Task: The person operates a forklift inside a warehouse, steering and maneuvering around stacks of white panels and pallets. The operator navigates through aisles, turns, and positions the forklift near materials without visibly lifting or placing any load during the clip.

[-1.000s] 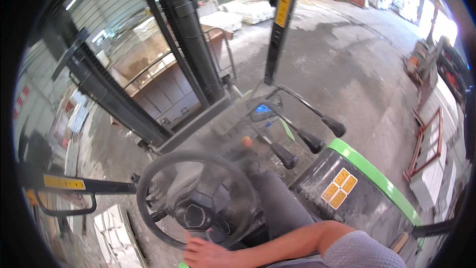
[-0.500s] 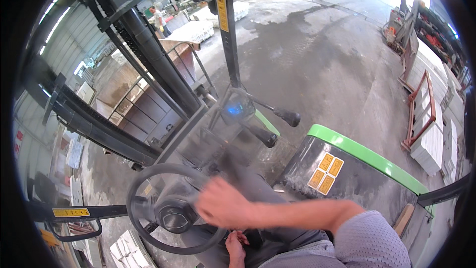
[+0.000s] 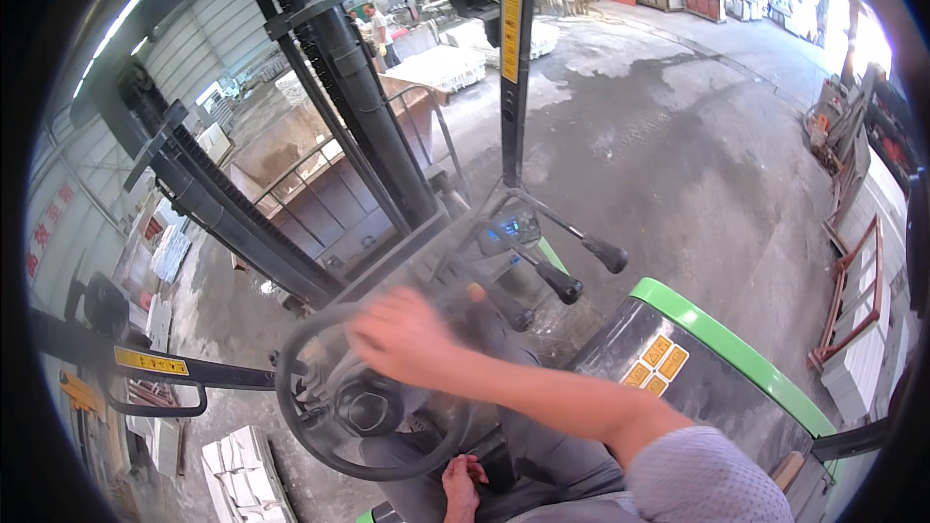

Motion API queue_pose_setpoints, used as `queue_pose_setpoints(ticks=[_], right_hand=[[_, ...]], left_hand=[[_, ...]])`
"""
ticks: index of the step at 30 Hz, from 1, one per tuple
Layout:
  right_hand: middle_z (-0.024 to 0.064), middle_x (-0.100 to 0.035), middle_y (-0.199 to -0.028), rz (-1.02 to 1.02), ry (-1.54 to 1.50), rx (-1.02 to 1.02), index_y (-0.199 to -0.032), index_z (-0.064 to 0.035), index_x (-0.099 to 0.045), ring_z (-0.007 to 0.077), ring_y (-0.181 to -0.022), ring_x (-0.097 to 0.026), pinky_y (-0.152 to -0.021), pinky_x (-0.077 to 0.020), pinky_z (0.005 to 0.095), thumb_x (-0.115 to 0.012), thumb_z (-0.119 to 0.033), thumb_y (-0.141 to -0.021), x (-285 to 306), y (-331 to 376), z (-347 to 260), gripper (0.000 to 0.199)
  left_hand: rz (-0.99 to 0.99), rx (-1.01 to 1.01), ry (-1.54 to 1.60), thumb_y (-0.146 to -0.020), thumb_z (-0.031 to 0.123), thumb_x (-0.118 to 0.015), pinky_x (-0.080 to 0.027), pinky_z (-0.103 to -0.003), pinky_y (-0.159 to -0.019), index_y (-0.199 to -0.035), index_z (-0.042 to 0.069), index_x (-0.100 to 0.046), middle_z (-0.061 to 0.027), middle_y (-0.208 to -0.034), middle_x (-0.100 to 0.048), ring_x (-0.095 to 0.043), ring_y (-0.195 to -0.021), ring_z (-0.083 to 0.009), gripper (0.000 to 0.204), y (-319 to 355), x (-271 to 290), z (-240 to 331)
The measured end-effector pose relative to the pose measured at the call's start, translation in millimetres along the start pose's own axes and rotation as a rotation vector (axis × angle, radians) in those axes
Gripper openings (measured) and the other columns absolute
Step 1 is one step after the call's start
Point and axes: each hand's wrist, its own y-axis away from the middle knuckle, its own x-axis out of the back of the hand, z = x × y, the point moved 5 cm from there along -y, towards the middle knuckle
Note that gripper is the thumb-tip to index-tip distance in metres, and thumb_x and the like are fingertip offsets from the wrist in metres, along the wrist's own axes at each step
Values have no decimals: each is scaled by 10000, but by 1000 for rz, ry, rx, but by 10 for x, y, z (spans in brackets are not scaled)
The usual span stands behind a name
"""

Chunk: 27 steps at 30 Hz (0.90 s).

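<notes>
Steering wheel (image 3: 373, 397) is lying under the right hand (image 3: 402, 334), whose blurred, open fingers are resting on its rim — left hand (image 3: 460, 484) is sitting loosely curled, holding nothing.

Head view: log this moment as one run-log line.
right hand: open, over steering wheel rim, blurred | left hand: low by lap, grip unclear | levers: untouched | mast: ahead

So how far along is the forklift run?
Done: the mast faces the brown metal bin. In hand: right hand, blurred, lies over the steering wheel; left hand sits low by the lap. Left: the black-knobbed levers are untouched, and the forks are hidden.
</notes>
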Motion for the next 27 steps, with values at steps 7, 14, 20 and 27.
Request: queue_pose_setpoints(ticks=[7, 14, 20, 27], right_hand=[[64, -518, -802, -321, -145, -6, -796, -80, -584, 251, -821, -561, -851, -452, 398, -678, -150, -755, -895, 1929, -1167, 124], [81, -584, -827, -105, 15, 45, -821, -89, -603, 263, -838, -586, -838, -438, 444, -640, -172, -793, -1694, -61, -565, 95], [77, -572, -719, -36, 58, -148, -841, -91, -666, 290, -707, -582, -700, -437, 432, -695, -149, -859, 105, 586, 35, 67], [29, -524, -768, -79, -111, -51, -789, -91, -556, 222, -797, -584, -784, -448, 350, -661, -158, -720, -680, 1596, -1170, 143]], left_hand=[[90, 201, -183, -1062, 231, -524, -512, -333, -473, -981, 30, -647, -110, -708, -663, -623, -525, -204, 249, -90, 9, -174], [-19, -39, -151, -1062, 233, -525, -503, -327, -466, -978, -1, -647, -99, -693, -653, -594, -510, -195, 276, -39, -146, -107], [-14, 51, -115, -1048, 230, -538, -522, -387, -482, -946, -3, -640, -112, -684, -645, -595, -517, -227, 274, -112, -61, 137], [84, -65, -268, -1072, 274, -517, -508, -397, -483, -971, 19, -642, -103, -681, -634, -580, -514, -223, 301, -148, 103, 607]])
